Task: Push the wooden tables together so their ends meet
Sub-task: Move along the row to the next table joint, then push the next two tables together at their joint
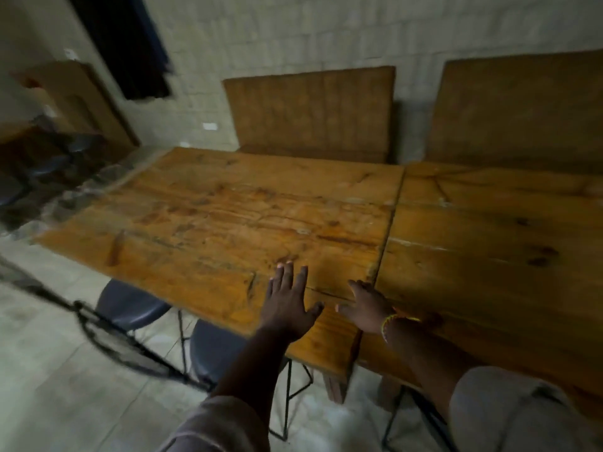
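Two worn wooden tables stand end to end. The left table (pixel 228 216) and the right table (pixel 483 243) touch along a narrow dark seam running from the far side to the near edge. My left hand (pixel 287 305) lies flat on the left table near its front edge, fingers spread. My right hand (pixel 368 308), with a yellow wristband, rests open on the same table right beside the seam. Neither hand holds anything.
Dark blue stools (pixel 130 305) on wire legs are tucked under the left table's near side. Two wooden bench backs (pixel 313 109) stand against the brick wall behind. A wire chair back (pixel 107 337) is at my left. More stools and cardboard boxes fill the far left corner.
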